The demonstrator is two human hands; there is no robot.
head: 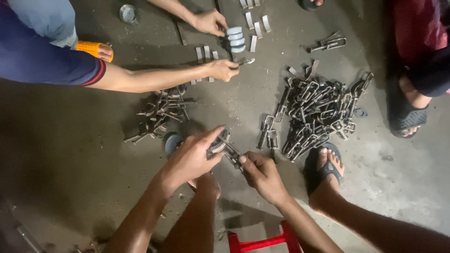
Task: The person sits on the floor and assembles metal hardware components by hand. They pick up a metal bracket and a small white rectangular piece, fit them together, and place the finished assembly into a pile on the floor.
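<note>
Both hands (225,161) on metal clamp (225,146) — floor.

The floor (70,154) was dark grey, mottled with paler patches at lower right. The heap of metal clips (318,112) at centre right was dull silver and black. A stool (262,241) at the bottom edge was bright red. At upper left, a sleeve (42,56) was navy with a red-striped cuff, beside an orange sandal (91,48).

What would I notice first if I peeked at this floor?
A big tangled heap of dark metal brackets lies at centre right on the grey concrete floor. Below centre, the left hand and right hand grip a small metal part together. Across from them, another person's hand works beside short silver strips.
</note>
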